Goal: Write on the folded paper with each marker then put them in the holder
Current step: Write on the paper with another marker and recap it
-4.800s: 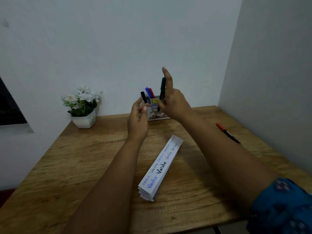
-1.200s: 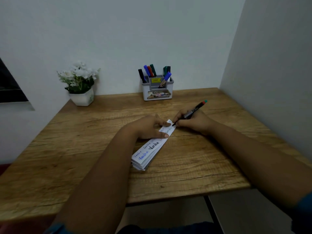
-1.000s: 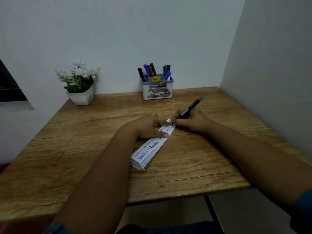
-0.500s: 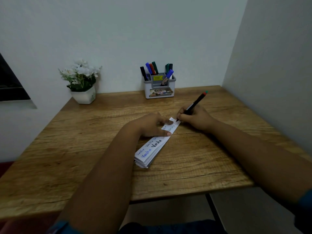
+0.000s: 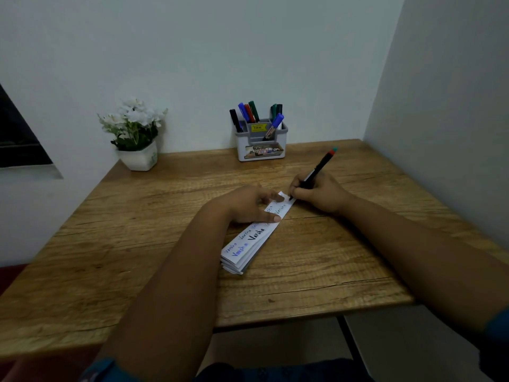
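A long strip of folded white paper (image 5: 252,244) lies diagonally on the wooden table (image 5: 137,244), with words written on it in blue and black. My left hand (image 5: 248,202) presses flat on the strip's far half, fingers straight. My right hand (image 5: 319,193) grips a black marker with a red end (image 5: 316,170), its tip touching the paper's far end. A grey holder (image 5: 261,144) stands at the back against the wall with several markers upright in it.
A white pot of white flowers (image 5: 135,139) sits at the table's back left corner. Walls close in behind and on the right. The table's front edge runs just below my forearms.
4.8 s ago both hands were raised near the holder with a marker. Since about a second ago the right hand's marker has shifted slightly over the paper's far end; the left hand stays pressed.
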